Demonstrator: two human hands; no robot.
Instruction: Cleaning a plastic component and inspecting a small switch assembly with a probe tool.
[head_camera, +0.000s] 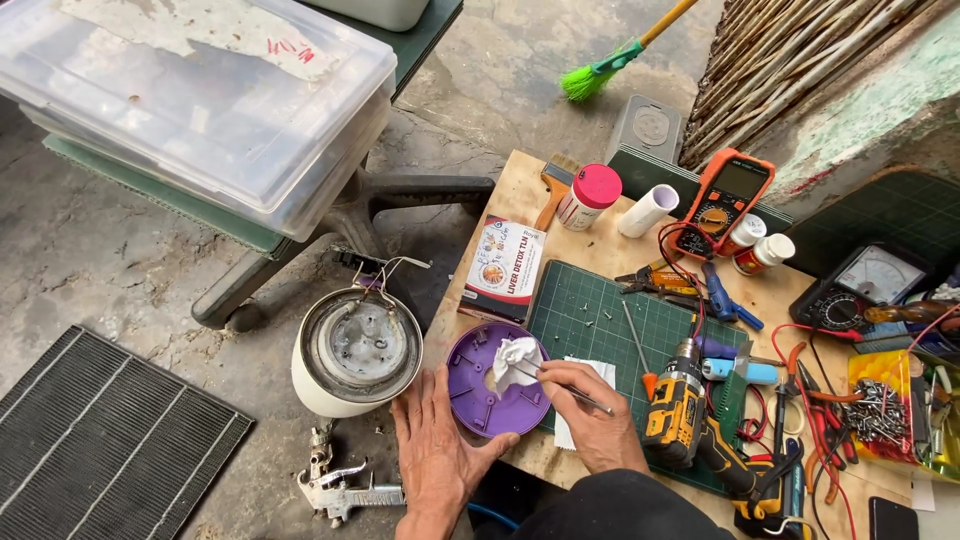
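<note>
Left hand (435, 450) lies flat with fingers spread, steadying the purple disc (490, 385) at the board's (520, 190) edge. Right hand (590, 415) pinches tweezers (560, 385), tips in the white tissue (515, 355) on the disc. White pot (350, 355) sits just left.
</note>
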